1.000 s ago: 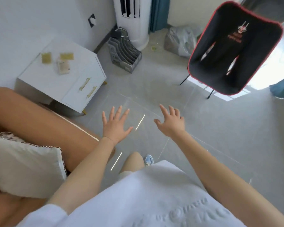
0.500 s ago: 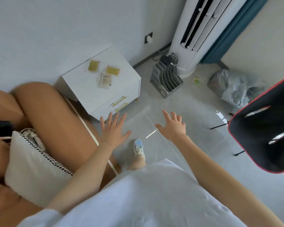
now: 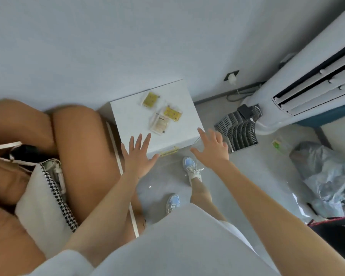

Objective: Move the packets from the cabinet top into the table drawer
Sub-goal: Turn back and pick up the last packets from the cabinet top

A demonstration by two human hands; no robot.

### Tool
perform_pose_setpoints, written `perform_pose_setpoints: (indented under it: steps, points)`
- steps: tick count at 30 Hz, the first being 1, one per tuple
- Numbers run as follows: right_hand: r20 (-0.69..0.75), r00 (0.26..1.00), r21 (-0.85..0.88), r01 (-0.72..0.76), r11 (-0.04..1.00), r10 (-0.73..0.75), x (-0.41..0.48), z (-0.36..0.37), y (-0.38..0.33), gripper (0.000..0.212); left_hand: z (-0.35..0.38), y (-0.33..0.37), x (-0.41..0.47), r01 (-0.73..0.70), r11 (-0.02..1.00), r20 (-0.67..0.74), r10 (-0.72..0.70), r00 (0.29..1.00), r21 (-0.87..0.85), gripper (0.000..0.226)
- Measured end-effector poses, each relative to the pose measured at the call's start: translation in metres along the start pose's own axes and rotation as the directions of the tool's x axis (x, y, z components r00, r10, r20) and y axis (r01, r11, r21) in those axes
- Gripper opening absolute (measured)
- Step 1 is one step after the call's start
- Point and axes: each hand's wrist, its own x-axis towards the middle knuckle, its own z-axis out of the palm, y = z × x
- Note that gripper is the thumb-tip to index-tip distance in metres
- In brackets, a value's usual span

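A low white cabinet (image 3: 127, 120) stands against the wall, and three packets lie on its top: a yellow packet (image 3: 150, 99) at the back, a second yellow packet (image 3: 172, 114) to its right, and a pale beige packet (image 3: 159, 124) nearest me. A gold drawer handle (image 3: 169, 152) shows on the cabinet front, and the drawer looks closed. My left hand (image 3: 138, 156) hovers with spread fingers over the cabinet's front edge. My right hand (image 3: 212, 149) is spread just off the cabinet's right corner. Both hands hold nothing.
A brown sofa arm (image 3: 82, 148) with a white cushion (image 3: 44, 204) fills the left. A grey file rack (image 3: 237, 130) and a white standing air conditioner (image 3: 307, 80) are right of the cabinet. A plastic bag (image 3: 327, 176) lies on the floor at far right.
The view has swung toward the cabinet, which is now much closer and just under my hands. Both hands stay spread with nothing in them.
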Motion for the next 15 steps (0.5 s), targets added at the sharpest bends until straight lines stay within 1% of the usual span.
perform_pose_setpoints:
  steps: [4,8,11,15]
  points:
    - [0.052,0.996,-0.052,0.073,0.996,-0.07,0.067,-0.012,-0.001,0.074,0.009,0.017,0.047,0.123,0.991,0.04,-0.121,0.992,-0.052,0.075]
    - [0.141,0.982,-0.106,0.144,0.984,-0.128,0.123,-0.014,-0.003,0.074,0.029,0.035,0.085,0.223,0.969,0.119,-0.211,0.97,-0.104,0.077]
    - [0.185,0.969,-0.159,0.193,0.968,-0.163,0.163,-0.015,-0.002,0.076,0.035,0.044,0.116,0.286,0.944,0.132,-0.266,0.955,-0.165,0.079]
    - [0.22,0.963,-0.132,0.189,0.973,-0.157,0.217,-0.003,-0.005,0.078,0.049,0.034,0.155,0.342,0.92,0.112,-0.326,0.939,-0.193,0.083]
